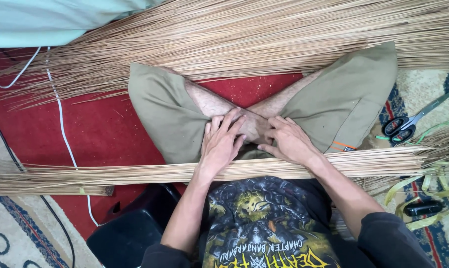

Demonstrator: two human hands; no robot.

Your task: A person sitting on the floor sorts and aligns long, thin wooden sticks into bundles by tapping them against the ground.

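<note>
I sit cross-legged in olive shorts (165, 114) on a red carpet (100, 129). A long bundle of thin tan sticks (135, 173) lies across my lap from left to right. My left hand (220, 141) rests flat on my crossed shins, fingers spread, holding nothing. My right hand (286, 139) rests beside it on my leg, fingers loosely curled, its thumb close to the sticks. A much larger heap of the same sticks (244, 39) lies beyond my knees.
Black-handled scissors (406, 124) lie on a patterned rug at the right, beside yellow-green plastic strapping (428, 183) and a small black cylinder (423, 207). White cables (60, 114) cross the carpet at the left. A black stool (130, 228) sits under my left arm.
</note>
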